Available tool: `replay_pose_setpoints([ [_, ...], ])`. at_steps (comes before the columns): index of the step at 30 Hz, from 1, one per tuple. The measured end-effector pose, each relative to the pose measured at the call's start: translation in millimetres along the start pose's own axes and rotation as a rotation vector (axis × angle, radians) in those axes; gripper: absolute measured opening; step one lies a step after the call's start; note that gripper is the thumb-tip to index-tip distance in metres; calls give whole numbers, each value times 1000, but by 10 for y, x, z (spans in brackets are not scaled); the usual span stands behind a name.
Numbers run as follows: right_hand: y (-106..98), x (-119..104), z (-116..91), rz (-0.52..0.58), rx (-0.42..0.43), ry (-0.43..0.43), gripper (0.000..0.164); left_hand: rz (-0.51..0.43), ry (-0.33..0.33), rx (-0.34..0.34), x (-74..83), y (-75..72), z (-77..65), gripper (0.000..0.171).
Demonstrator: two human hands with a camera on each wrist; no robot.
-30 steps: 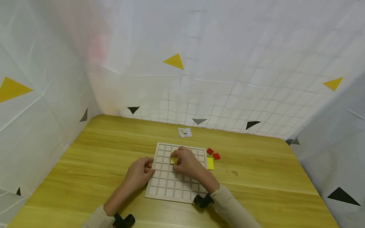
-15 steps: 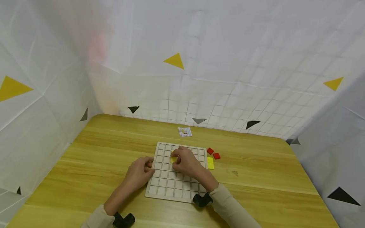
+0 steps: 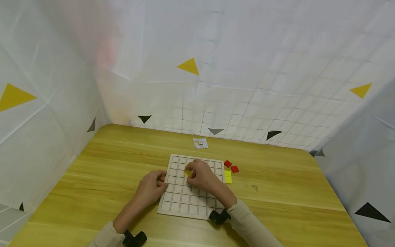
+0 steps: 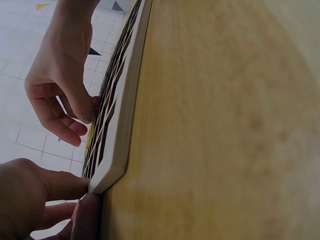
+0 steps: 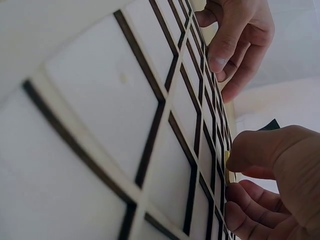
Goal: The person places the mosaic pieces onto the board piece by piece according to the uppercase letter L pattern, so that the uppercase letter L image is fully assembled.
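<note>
A pale wooden grid board lies flat on the table, divided into rows of square cells. At its left edge my left hand pinches the rim; the left wrist view shows the thumb on top and a finger against the side. My right hand reaches over the upper middle of the board. Its thumb and fingertips are on a yellow tile, partly hidden by the fingers. Only a sliver of the yellow tile shows in the right wrist view.
Two red tiles lie right of the board's upper corner. Yellow tiles sit against its right edge. Behind the board lies a small printed grid card with coloured squares. White sheeting encloses the wooden table.
</note>
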State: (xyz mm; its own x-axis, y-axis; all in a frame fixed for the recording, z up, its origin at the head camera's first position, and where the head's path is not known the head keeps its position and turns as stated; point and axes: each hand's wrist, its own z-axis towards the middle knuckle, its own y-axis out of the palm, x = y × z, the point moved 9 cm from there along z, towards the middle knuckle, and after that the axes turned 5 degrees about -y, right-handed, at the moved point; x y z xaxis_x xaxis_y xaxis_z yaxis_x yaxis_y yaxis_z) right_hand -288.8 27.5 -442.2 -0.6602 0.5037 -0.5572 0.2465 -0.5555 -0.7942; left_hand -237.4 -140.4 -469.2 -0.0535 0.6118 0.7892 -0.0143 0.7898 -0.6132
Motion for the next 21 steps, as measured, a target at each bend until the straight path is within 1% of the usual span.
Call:
replay_pose_setpoints([
  [8, -91, -65, -71, -21, 13, 3, 25, 9, 9, 4, 16, -14, -7, 40],
  [16, -119, -63, -132, -33, 15, 30, 24, 3, 8, -3, 24, -14, -12, 40],
  [21, -172, -51, -186, -25, 23, 37, 23, 5, 6, -2, 25, -10, -15, 41],
])
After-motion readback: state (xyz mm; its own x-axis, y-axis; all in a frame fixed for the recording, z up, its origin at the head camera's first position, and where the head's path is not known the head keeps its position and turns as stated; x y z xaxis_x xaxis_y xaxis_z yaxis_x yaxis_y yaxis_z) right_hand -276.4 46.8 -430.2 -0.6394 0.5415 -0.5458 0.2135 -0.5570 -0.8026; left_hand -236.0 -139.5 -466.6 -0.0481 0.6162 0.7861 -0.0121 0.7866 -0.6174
